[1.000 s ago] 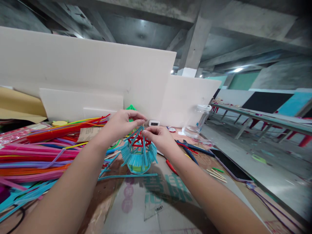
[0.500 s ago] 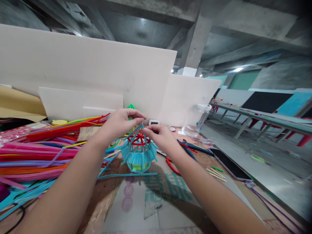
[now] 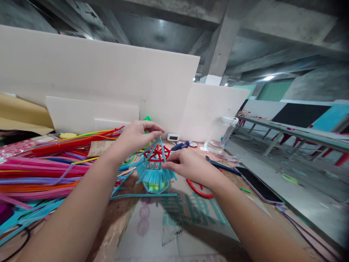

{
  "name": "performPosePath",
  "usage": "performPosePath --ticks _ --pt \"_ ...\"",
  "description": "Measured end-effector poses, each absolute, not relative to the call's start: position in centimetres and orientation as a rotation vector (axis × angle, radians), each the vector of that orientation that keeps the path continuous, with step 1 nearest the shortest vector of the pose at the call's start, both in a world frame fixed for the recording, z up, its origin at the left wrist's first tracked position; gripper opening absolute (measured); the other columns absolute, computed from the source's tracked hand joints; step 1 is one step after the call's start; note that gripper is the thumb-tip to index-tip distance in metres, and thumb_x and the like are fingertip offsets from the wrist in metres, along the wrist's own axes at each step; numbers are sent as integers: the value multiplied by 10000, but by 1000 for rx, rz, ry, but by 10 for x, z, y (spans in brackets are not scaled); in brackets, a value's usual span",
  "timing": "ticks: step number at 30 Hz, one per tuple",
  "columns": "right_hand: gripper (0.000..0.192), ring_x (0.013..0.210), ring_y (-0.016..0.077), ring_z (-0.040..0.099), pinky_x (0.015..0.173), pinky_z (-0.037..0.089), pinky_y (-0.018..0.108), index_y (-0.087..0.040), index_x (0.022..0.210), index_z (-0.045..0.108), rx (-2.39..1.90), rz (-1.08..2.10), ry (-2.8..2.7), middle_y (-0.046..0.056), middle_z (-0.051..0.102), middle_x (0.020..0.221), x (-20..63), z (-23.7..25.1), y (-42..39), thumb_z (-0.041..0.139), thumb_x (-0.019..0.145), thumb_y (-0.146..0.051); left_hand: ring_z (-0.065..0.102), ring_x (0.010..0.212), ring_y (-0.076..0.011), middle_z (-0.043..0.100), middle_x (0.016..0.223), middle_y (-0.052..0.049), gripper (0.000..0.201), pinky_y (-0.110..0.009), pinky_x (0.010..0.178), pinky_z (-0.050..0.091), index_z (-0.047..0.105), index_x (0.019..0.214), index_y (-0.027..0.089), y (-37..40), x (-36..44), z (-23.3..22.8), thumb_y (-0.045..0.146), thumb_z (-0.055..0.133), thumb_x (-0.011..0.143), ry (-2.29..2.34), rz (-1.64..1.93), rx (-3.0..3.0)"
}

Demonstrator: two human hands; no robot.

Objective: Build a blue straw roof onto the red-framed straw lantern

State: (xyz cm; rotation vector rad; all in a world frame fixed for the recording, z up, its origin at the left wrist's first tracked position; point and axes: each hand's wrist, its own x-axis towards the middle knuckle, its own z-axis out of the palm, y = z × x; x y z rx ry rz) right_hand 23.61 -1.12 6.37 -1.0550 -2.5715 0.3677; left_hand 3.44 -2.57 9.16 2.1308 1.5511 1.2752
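Note:
A small pavilion model of blue chenille stems stands upright on the work surface, with a red lattice under its pointed top and a yellow-green patch at its base. The thumb and fingers of my left hand pinch its peak. Lower on the right side of the model, my right hand has thumb and forefinger closed at the frame above the blue skirt. A dark blue tool shows just behind my right hand; whether the hand touches it I cannot tell. Red scissor handles lie below that hand.
Bundles of coloured chenille stems fill the left side. A white timer, clear jar, pliers and phone lie behind and right. White boards stand at the back. A loose blue stem lies in front.
My right hand has moved down from the model's peak to its side, uncovering the dark blue tool. My left hand stays at the peak.

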Motion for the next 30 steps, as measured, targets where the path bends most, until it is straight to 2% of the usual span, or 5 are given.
performPosePath --ticks 10,14,18,26,30 --pt "258 508 95 476 471 292 238 -184 758 719 -1107 582 -2515 -28 594 568 231 69 -15 549 846 -358 643 800 -185 735 846 -14 315 -264 738 477 740 950 201 -27 34 92 442 597 807 1531 1294 2152" --pt "282 478 94 461 463 308 235 -177 721 704 -1117 704 -2483 -27 573 529 227 66 -15 542 850 -369 639 745 -172 729 783 -5 287 -264 730 477 742 945 208 -28 35 93 415 592 814 1539 1293 2165" --pt "361 464 92 465 465 321 231 -169 642 657 -1075 777 -2466 -21 563 510 225 60 -10 527 863 -423 653 783 -179 746 873 -9 281 -270 761 477 744 940 211 -26 33 91 410 590 815 1514 1308 2186" --pt "436 453 75 367 445 204 248 -165 625 633 -1026 448 -2471 -34 481 503 226 57 -11 530 862 -516 667 852 -198 754 923 -21 274 -272 779 488 740 945 190 -30 37 94 380 596 811 1510 1286 2163" --pt "486 465 76 354 455 223 239 -158 635 614 -1061 520 -2431 -40 420 496 240 72 -9 473 878 -555 661 870 -199 750 925 -21 253 -277 789 485 735 937 187 -31 38 94 361 600 814 1498 1295 2162"
